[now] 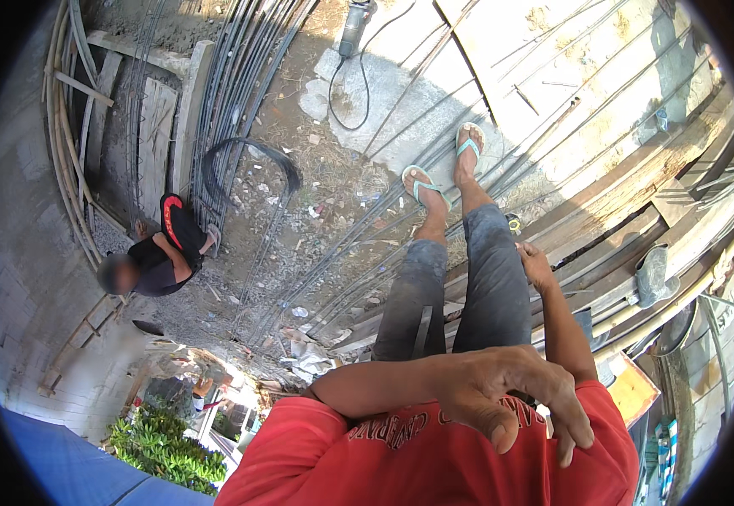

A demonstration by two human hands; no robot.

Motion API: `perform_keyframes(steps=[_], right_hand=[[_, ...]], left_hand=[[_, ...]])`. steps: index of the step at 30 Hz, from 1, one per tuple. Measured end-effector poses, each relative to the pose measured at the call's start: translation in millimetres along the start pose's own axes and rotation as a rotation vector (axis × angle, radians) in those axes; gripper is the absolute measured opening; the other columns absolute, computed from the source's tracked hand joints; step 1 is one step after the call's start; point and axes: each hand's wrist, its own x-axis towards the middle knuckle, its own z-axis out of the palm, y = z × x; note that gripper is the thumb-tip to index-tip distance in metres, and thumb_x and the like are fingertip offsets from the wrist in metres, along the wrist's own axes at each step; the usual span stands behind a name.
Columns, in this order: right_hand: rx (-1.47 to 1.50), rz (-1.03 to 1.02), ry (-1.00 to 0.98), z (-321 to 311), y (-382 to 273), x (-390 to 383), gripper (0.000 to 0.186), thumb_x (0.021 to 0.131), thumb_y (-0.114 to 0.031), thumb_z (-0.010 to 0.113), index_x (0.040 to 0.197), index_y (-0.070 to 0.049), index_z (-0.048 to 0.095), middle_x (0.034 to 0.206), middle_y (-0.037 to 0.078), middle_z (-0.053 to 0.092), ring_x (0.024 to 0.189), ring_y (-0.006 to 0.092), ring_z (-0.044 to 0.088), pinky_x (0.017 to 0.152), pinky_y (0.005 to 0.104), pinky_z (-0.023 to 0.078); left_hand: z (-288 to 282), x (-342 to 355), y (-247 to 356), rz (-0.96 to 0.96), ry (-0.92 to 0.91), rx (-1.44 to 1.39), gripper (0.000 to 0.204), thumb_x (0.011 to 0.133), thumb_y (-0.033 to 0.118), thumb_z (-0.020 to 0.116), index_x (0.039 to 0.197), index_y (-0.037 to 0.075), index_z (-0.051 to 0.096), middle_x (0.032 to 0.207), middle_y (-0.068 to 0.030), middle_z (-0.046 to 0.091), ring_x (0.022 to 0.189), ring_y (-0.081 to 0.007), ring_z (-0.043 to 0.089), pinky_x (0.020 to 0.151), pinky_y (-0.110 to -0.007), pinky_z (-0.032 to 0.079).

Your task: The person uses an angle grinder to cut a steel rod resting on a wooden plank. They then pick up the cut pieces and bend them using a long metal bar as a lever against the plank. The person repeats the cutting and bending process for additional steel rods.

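The left hand (515, 386) hangs in front of the red shirt (434, 460), forearm laid across the chest. Its fingers are loosely bent and parted, with the thumb apart and nothing seen between them; the slack wrist suggests the arm is just held out of the way. The right hand (537, 266) reaches down beside the right knee, near the planks (586, 232). Its fingers look drawn together, but I cannot tell whether they pinch anything or merely rest, perhaps for balance. A small round yellow-and-black thing (513, 223) sits just beyond them, within easy reach; contact does not show.

The rods (253, 76) lie lengthwise in a bundle, probably because such long stock stores best that way. The wire (289, 173) is coiled, likely against tangling. The grinder (353, 32) lies on the slab (312, 99), probably to spare it the dirt, its cord (352, 128) looped alongside. Another person (164, 261) is at the left, beside the bundle, well apart from both hands.
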Motion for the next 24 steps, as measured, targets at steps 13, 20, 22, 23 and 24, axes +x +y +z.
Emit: perform_keyframes(steps=[13, 20, 22, 23, 24], right_hand=[[-0.628, -0.156, 0.572, -107, -45, 347, 0.034, 0.093, -0.03, 0.072, 0.119, -0.008, 0.067, 0.126, 0.016, 0.068, 0.116, 0.0377, 0.066, 0.098, 0.0476, 0.053], [-0.71, -0.391, 0.827, -162, -68, 487, 0.047, 0.091, -0.035, 0.077, 0.129, -0.009, 0.068, 0.121, 0.015, 0.069, 0.117, 0.0348, 0.063, 0.104, 0.0476, 0.046], [-0.707, -0.407, 0.741, -168, -66, 499, 0.036, 0.092, -0.033, 0.077, 0.12, -0.009, 0.072, 0.108, 0.012, 0.072, 0.113, 0.0321, 0.066, 0.096, 0.0473, 0.048], [-0.72, -0.512, 0.863, -159, -62, 499, 0.026, 0.093, -0.032, 0.076, 0.107, -0.01, 0.075, 0.097, 0.01, 0.075, 0.103, 0.0328, 0.069, 0.091, 0.0471, 0.047], [-0.547, -0.51, 0.818, -149, -65, 498, 0.025, 0.094, -0.032, 0.078, 0.106, -0.01, 0.076, 0.093, 0.01, 0.076, 0.091, 0.0283, 0.071, 0.086, 0.0425, 0.05]], left_hand=[[-350, -196, -111, -0.695, 1.316, 1.032, 0.022, 0.097, 0.024, 0.078, 0.1, 0.002, 0.075, 0.092, -0.0055, 0.073, 0.085, -0.012, 0.065, 0.081, -0.029, 0.052], [-513, -142, -129, -0.66, 1.134, 1.003, 0.024, 0.102, 0.022, 0.073, 0.114, 0.002, 0.071, 0.103, -0.0029, 0.073, 0.092, -0.0105, 0.064, 0.084, -0.029, 0.052], [-528, -121, -101, -0.667, 0.947, 1.18, 0.027, 0.102, 0.025, 0.073, 0.117, 0.002, 0.071, 0.105, -0.0041, 0.074, 0.094, -0.0116, 0.064, 0.085, -0.029, 0.052], [-536, -123, -91, -0.605, 0.953, 1.205, 0.029, 0.102, 0.027, 0.073, 0.117, 0.002, 0.071, 0.101, -0.0052, 0.073, 0.092, -0.0123, 0.065, 0.083, -0.029, 0.052], [-544, -126, -81, -0.534, 0.959, 1.234, 0.031, 0.101, 0.029, 0.074, 0.117, 0.002, 0.072, 0.098, -0.0062, 0.073, 0.09, -0.0129, 0.066, 0.081, -0.029, 0.052]])
